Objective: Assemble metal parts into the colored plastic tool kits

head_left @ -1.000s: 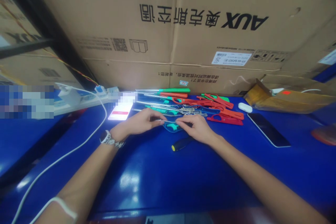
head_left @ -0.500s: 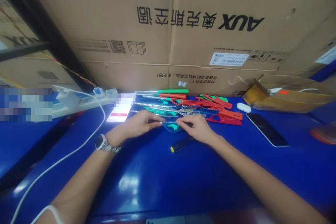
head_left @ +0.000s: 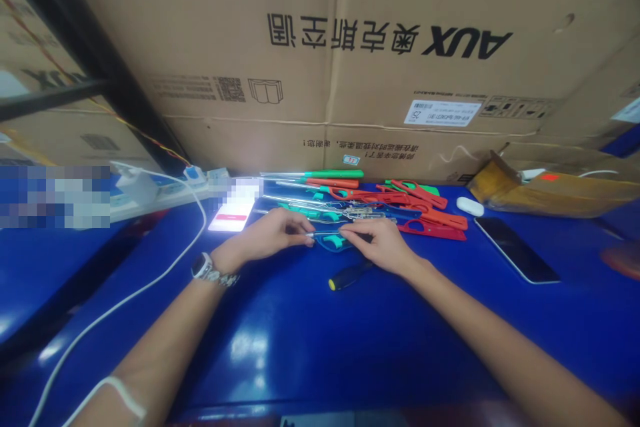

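My left hand (head_left: 280,235) pinches one end of a thin metal rod (head_left: 326,234) between thumb and fingers. Its other end is pinched by my right hand (head_left: 375,241), so the rod lies level between the two. Just behind and below it rests a teal-and-blue plastic piece (head_left: 334,241). A dark-handled screwdriver with a yellow end (head_left: 345,277) lies by my right hand, partly hidden under it. Beyond the hands are red lighter-like plastic casings (head_left: 431,229), thin metal parts (head_left: 370,211), an orange-handled tool (head_left: 334,183) and a green-handled tool (head_left: 335,174).
A lit phone (head_left: 235,207) lies left of the hands, near a power strip (head_left: 165,197) with a white cable (head_left: 150,278). To the right are a dark phone (head_left: 515,248), a white earbud case (head_left: 470,206) and an open brown package (head_left: 545,193). A large cardboard box (head_left: 370,80) stands behind.
Both hands keep their pinch on the rod with only small finger movements. The view shifts slightly; the things on the table stay in place.
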`<action>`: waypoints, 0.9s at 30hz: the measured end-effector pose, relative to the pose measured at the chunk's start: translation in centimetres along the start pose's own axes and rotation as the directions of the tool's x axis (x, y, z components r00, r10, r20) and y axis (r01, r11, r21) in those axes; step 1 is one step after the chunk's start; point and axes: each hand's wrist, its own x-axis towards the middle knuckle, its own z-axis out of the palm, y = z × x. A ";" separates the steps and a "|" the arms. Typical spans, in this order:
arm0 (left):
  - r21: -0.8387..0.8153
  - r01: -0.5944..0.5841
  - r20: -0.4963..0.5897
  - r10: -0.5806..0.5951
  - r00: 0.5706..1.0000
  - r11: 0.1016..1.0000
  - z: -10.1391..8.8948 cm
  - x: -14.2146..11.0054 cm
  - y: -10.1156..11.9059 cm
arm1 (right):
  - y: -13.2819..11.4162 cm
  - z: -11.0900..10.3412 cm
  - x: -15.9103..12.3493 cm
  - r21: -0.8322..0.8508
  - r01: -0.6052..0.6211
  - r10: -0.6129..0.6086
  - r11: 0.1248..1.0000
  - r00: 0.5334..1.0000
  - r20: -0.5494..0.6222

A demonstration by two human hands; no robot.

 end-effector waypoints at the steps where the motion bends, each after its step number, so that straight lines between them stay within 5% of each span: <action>1: 0.009 -0.011 0.011 0.011 1.000 1.000 0.0 0.0 0.1 | 0.0 0.0 0.0 -0.007 0.010 -0.010 1.000 1.000 -0.001; 10: 0.143 -0.033 0.018 0.031 0.999 0.989 0.1 0.0 -0.5 | 0.2 0.3 -0.1 -0.022 0.034 -0.034 0.999 0.999 -0.014; 17: 0.177 -0.113 -0.159 0.142 0.977 0.978 1.9 0.6 0.6 | -0.3 0.2 0.2 -0.036 0.015 -0.015 0.999 1.000 -0.003; 27: 0.459 -0.245 -0.043 0.297 0.954 0.854 1.8 1.0 0.6 | -0.6 0.0 0.3 -0.063 -0.004 0.008 0.998 0.997 0.073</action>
